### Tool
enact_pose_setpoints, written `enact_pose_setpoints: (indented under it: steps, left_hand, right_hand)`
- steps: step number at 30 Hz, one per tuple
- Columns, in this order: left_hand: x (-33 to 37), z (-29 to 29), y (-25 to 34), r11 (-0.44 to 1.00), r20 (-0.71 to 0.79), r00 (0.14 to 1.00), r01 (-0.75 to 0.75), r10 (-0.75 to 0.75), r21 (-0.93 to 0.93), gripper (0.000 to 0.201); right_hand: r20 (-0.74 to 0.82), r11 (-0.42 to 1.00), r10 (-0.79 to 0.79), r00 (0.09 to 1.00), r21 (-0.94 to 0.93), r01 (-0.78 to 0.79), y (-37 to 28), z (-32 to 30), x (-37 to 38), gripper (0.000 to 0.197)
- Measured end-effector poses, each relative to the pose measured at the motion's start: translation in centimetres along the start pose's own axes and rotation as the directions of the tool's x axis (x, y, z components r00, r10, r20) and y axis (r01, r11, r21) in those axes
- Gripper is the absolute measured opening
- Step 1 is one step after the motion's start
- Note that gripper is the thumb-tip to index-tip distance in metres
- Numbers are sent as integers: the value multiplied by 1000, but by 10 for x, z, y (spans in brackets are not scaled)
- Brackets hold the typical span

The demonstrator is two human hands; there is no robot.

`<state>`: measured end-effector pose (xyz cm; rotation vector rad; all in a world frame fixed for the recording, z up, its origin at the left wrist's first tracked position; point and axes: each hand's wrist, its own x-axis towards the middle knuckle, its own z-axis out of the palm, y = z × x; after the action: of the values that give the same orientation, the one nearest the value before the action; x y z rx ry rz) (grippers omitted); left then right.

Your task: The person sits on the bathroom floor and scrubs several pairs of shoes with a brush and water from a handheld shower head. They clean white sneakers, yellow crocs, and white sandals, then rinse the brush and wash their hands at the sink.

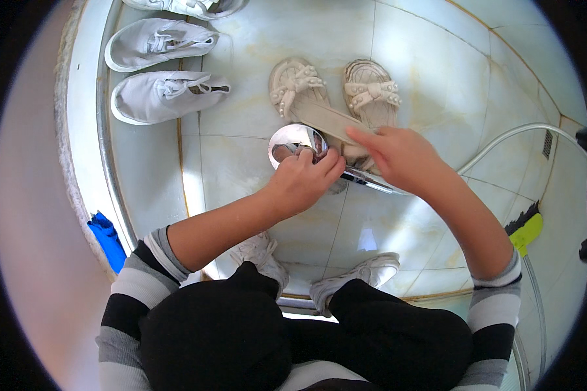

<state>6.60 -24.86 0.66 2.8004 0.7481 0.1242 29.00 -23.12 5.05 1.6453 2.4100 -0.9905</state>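
My left hand (pixel 303 179) is closed around the neck of a chrome shower head (pixel 290 138), its fingers curled at the round head. The shower head's handle (pixel 375 182) runs right, passing below my right wrist. My right hand (pixel 398 156) grips a beige sandal (pixel 332 120), tilted with its long flat side showing; the hand covers part of it. Behind it, two beige slippers with beaded bow straps rest on the tiles: the left slipper (pixel 298 79) is partly behind the held sandal, and the right slipper (pixel 372 91) stands beside it.
White lace-up shoes, among them one nearer shoe (pixel 163 96), line the raised left edge. A silver hose (pixel 502 143) curves along the right wall. A green brush with dark bristles (pixel 527 233) leans there. A blue cloth (pixel 107 241) hangs at left. My white-shod feet (pixel 365 274) stand close below.
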Motion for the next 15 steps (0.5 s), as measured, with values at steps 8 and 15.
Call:
enact_pose_setpoints:
  steps: [8, 15]
  left_hand:
    - [2, -5, -3, 1000, -34, 999, -8, 8, 1, 40]
    - [24, -11, 9, 994, -127, 987, -104, 100, -19, 43]
  right_hand:
    - [-18, 955, 166, 986, 251, -157, 85, -21, -113, 42]
    - [-221, 945, 312, 924, -31, -326, 25, 3, -45, 43]
